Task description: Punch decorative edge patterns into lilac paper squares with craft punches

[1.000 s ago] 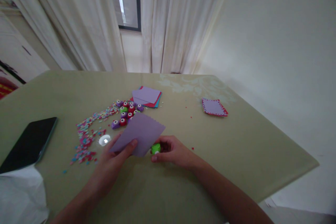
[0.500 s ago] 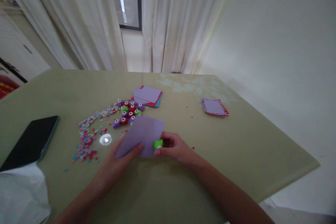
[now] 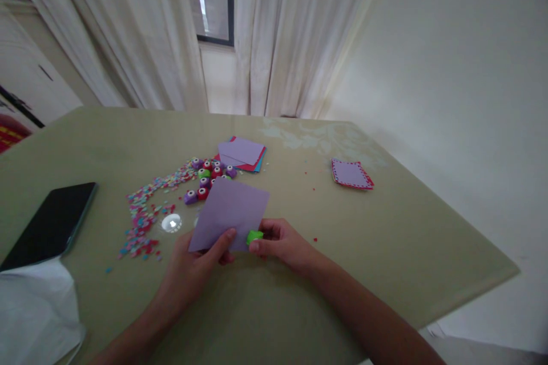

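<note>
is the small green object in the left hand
No, the right hand holds the small green object; the left hand holds a purple card.

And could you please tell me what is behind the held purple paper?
Behind the paper, purple, red and green punches show past its upper-left edge; whatever it fully covers cannot be seen.

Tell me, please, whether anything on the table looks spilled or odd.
Confetti lies strewn loose on the table, mostly left of the punches, uncontained; a stray red bit sits apart near the right hand.
</note>
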`<act>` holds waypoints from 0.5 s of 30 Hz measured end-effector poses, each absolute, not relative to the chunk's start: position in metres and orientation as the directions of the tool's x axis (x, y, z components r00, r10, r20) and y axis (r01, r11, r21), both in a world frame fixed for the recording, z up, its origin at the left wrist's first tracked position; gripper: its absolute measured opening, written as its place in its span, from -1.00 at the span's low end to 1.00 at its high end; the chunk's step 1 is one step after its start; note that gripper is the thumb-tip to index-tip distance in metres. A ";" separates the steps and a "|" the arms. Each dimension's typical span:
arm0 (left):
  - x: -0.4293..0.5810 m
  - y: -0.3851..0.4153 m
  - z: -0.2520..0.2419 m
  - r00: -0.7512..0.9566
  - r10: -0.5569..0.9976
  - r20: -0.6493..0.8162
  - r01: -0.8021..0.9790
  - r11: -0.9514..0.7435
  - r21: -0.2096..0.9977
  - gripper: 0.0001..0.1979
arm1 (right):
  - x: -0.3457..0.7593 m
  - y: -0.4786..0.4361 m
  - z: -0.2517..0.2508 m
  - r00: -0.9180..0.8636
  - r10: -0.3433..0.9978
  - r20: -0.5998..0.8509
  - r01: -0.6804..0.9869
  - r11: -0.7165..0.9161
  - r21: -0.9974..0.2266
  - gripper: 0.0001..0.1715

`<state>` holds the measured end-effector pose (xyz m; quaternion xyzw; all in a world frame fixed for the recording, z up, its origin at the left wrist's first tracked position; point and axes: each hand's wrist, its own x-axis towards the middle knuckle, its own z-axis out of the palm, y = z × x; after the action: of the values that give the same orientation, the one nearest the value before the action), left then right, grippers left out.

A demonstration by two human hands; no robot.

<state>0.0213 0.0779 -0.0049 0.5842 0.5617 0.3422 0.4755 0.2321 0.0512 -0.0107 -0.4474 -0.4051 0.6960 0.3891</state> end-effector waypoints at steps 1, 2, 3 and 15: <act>0.022 0.077 -0.006 0.136 0.981 -0.138 0.321 0.088 0.943 -0.57 | 0.231 0.051 -0.010 -0.302 0.902 -0.307 -0.181 -0.370 -0.911 -0.35; 0.022 0.077 -0.006 0.132 0.982 -0.138 0.312 0.091 0.946 -0.58 | 0.231 0.051 -0.010 -0.306 0.901 -0.307 -0.181 -0.371 -0.911 -0.36; 0.022 0.077 -0.006 0.125 0.983 -0.136 0.303 0.093 0.948 -0.59 | 0.231 0.051 -0.010 -0.311 0.900 -0.307 -0.177 -0.372 -0.911 -0.38; 0.025 0.077 0.001 0.158 0.971 -0.180 0.228 0.142 0.963 -0.63 | 0.228 0.050 -0.018 -0.277 0.918 -0.283 -0.145 -0.331 -0.932 -0.32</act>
<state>0.0247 0.0772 0.0011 0.5511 0.5438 0.3539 0.5246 0.2285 0.0505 -0.0181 -0.4553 -0.4246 0.6771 0.3924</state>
